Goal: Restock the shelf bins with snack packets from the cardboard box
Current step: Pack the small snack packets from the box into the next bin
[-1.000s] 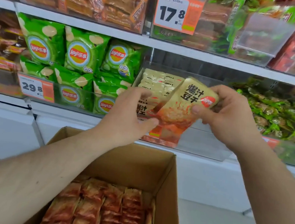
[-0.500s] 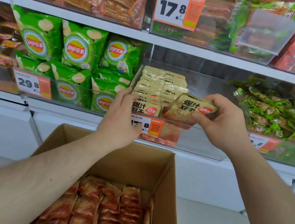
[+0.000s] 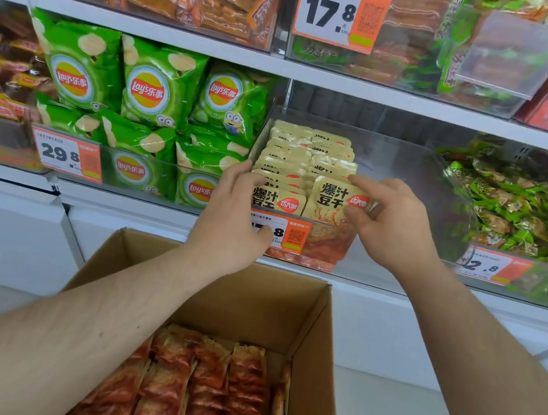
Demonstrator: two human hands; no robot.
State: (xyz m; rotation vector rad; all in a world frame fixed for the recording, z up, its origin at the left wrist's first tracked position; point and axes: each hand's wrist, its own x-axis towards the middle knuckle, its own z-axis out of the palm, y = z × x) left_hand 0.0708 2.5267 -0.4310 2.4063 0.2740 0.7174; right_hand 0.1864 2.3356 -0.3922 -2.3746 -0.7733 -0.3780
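Observation:
A clear shelf bin point(image 3: 407, 175) holds two rows of cream and red snack packets point(image 3: 289, 154) standing upright. My right hand point(image 3: 391, 225) grips the top of the front packet point(image 3: 333, 201) of the right row, which stands inside the bin behind its front wall. My left hand point(image 3: 232, 223) rests on the bin's front left edge, fingers touching the front packet of the left row and thumb over the price tag point(image 3: 279, 234). Below, the open cardboard box point(image 3: 312, 332) holds several rows of the same packets point(image 3: 202, 388), red ends up.
Green crisp bags point(image 3: 149, 88) fill the bin to the left, and green-wrapped snacks point(image 3: 524, 210) fill the bin to the right. An upper shelf point(image 3: 215, 52) of brown and red packets overhangs. The right part of the target bin has bare room.
My right hand has lowered the packet from above the bin's front edge down into the bin, at the front of the right row. My left hand has shifted to the bin's front left edge.

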